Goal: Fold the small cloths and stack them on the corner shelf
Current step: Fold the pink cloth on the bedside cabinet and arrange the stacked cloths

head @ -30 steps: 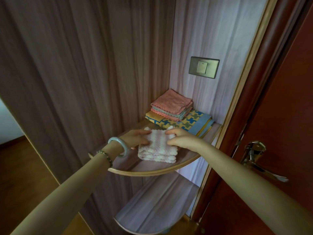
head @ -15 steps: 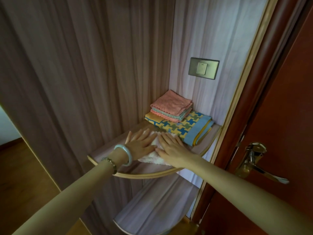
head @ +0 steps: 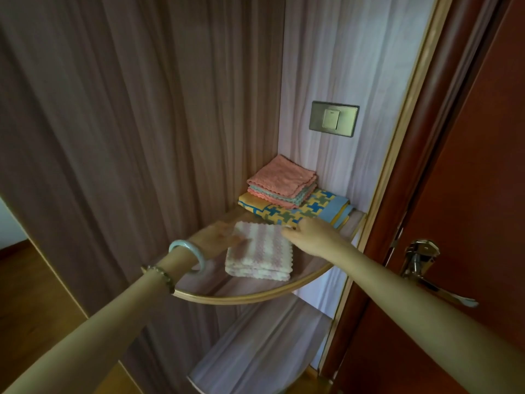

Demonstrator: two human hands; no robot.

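A folded white-and-pink cloth [head: 260, 251] lies on the upper corner shelf [head: 241, 298], near its curved front rim. My left hand [head: 217, 237], blurred, holds the cloth's far left edge with the thumb on top. My right hand [head: 311, 236] pinches the cloth's far right corner with curled fingers. Behind them, in the corner, a stack of folded pink and green cloths [head: 281, 180] sits on a folded yellow-and-blue patterned cloth [head: 309, 207].
A lower shelf [head: 255, 354] sits under the upper one. A light switch [head: 333, 118] is on the right wall. A red-brown door with a metal handle [head: 423, 260] stands close on the right. Wood floor shows at the left.
Both hands were pressing flat on top of the cloth; they have since slid apart to its far left edge and far right corner, uncovering it.
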